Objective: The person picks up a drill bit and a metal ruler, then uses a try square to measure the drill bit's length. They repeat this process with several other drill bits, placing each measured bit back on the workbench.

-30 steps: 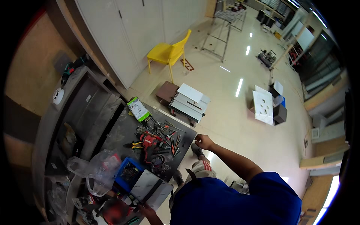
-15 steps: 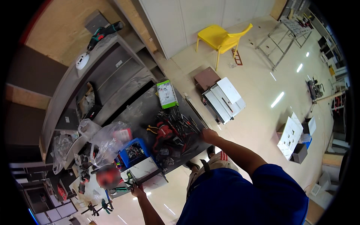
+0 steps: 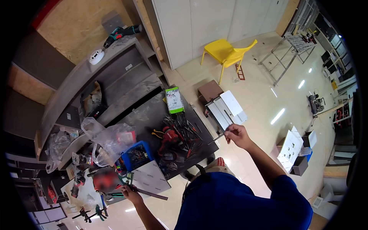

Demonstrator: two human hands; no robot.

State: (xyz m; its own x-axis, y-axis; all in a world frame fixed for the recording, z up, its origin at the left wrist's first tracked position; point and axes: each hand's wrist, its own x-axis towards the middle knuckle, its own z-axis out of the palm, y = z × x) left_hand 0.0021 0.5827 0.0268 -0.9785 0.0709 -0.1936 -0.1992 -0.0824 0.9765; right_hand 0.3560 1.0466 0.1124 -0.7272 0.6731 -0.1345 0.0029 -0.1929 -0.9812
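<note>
At the lower left, my left hand (image 3: 132,194) is closed at a bar clamp (image 3: 129,178) with green parts. A long dark bar (image 3: 153,194) runs from beside it across the front of a pale panel (image 3: 151,177). My right hand (image 3: 237,136) is raised past the dark tabletop's right edge, fingers pinched on a thin rod (image 3: 216,140); its exact kind is too small to tell. On the dark tabletop (image 3: 143,113) between my hands lie a red power tool (image 3: 167,138), several slender bits and hand tools (image 3: 188,134), and a blue bin (image 3: 128,161) of small hardware.
A clear plastic bag (image 3: 109,142) and a green-and-white box (image 3: 174,100) rest on the tabletop. A cordless drill (image 3: 120,33) lies on the curved ledge. Right of the table stand a table saw (image 3: 226,109) and a yellow chair (image 3: 224,53). A blurred red thing (image 3: 104,179) sits left of the clamp.
My right hand has lifted away from the tabletop's right edge, moving right with the thin rod. My left hand and the clamp have shifted left, and the dark bar now shows.
</note>
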